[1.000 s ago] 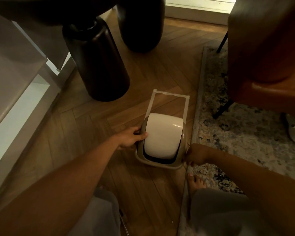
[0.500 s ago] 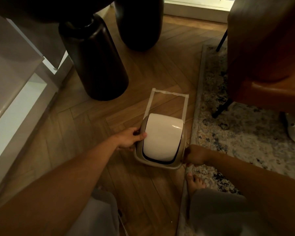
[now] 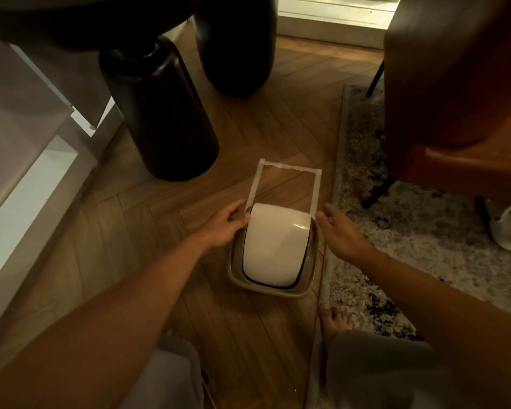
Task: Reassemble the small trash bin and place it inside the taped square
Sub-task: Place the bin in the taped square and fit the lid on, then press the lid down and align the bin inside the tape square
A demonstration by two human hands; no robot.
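Note:
The small trash bin (image 3: 273,286), a taupe body with a white swing lid (image 3: 275,246) fitted on top, stands upright on the wood floor. It covers the near end of the taped square (image 3: 289,167), whose far side and two side strips show beyond it. My left hand (image 3: 229,224) grips the bin's far left side, fingers curled against the lid's edge. My right hand (image 3: 341,231) hovers flat at the bin's far right side, fingers spread, holding nothing.
Two thick dark table legs (image 3: 163,113) stand just beyond and left of the square. A patterned rug (image 3: 410,231) borders it on the right, under a brown leather chair (image 3: 455,98). A white cabinet (image 3: 21,160) lines the left. My bare foot (image 3: 334,320) rests near the bin.
My right hand has let go of the bin's near right side, moved forward and opened. My left hand has slid slightly forward along the left side. The bin stays put.

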